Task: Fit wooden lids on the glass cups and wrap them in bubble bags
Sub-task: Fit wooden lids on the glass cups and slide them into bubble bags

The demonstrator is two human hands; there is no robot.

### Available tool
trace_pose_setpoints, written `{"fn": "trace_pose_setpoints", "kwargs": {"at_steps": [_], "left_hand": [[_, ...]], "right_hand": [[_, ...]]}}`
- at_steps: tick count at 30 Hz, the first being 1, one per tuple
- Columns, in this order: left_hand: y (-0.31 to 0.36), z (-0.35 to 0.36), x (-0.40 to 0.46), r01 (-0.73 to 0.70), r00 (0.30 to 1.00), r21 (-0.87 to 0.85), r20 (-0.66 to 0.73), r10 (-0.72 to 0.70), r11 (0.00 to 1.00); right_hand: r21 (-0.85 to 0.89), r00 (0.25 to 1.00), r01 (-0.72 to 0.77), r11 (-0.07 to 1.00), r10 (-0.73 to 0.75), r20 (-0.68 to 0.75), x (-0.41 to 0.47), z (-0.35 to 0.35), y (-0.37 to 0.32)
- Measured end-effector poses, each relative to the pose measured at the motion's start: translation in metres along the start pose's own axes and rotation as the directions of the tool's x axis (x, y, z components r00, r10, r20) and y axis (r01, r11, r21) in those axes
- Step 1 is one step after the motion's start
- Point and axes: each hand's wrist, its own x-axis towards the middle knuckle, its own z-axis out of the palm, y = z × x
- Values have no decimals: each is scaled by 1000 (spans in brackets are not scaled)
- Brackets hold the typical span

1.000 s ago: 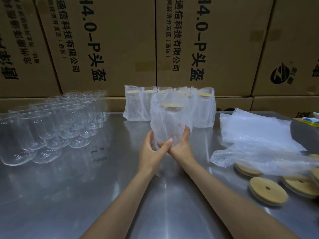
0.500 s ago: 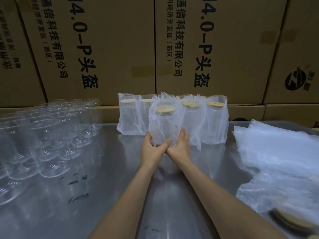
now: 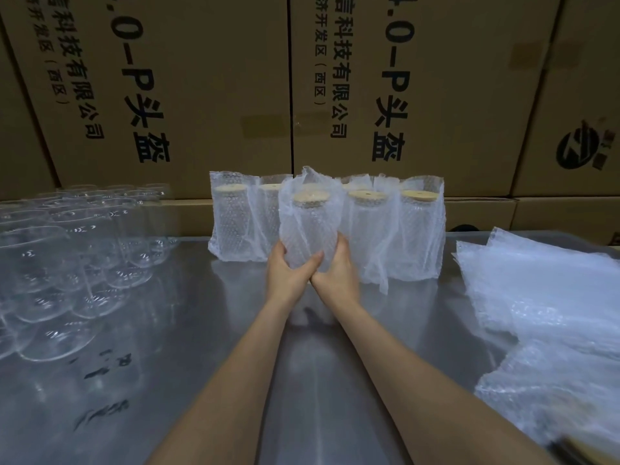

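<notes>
Now both hands' fingers grip the wrapped cup [image 3: 307,229], carried farther back, against the wrapped row [image 3: 396,229].

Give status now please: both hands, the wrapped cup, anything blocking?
Left hand and right hand both grip the wrapped cup, lid on. Wrapped row right behind it. Nothing seen blocking.

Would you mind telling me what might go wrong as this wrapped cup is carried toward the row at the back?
1. The left hand and right hand hold only the bottom of the wrapped cup; it could tip, and its wooden lid may loosen.
2. Setting it down could knock the wrapped cups in the back row, which stand close together.
3. The bare glass cups crowd the left side of the steel table; a stray elbow might topple them.
</notes>
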Motion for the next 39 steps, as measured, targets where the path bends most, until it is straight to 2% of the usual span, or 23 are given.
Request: {"fn": "trace_pose_setpoints", "kwargs": {"at_steps": [6, 13, 20, 24, 30, 33, 35, 39], "left_hand": [[-6, 2, 6, -12, 1000, 30, -2, 12, 999], [-10, 6, 14, -7, 1000, 46, 22, 6, 999], [-8, 6, 12, 23, 997, 20, 68, -24, 1000], [-3, 5, 5, 79, 996, 0, 37, -79, 997], [7, -2, -21, 84, 996, 44, -9, -83, 996], [13, -7, -40, 105, 994, 54, 2, -105, 993], [19, -11, -55, 119, 993, 55, 6, -119, 991], [35, -22, -89, 146, 989, 39, 31, -148, 988]], "right_hand": [[-276, 988, 59, 959, -97, -123, -7, 0, -5], [-199, 992, 31, 980, -54, -112, -9, -2, -12], [-214, 992, 8, 977, -35, -121, -14, -3, -17], [-232, 986, 47, 972, -82, -143, -22, -5, -21], [-252, 983, 57, 966, -98, -153, -42, -15, -28], [-254, 994, 4, 967, -32, -106, -57, -23, -32], [-330, 999, -37, 943, 33, -19, -69, -29, -33], [-444, 988, 4, 896, 64, 139, -96, -41, -40]]}}
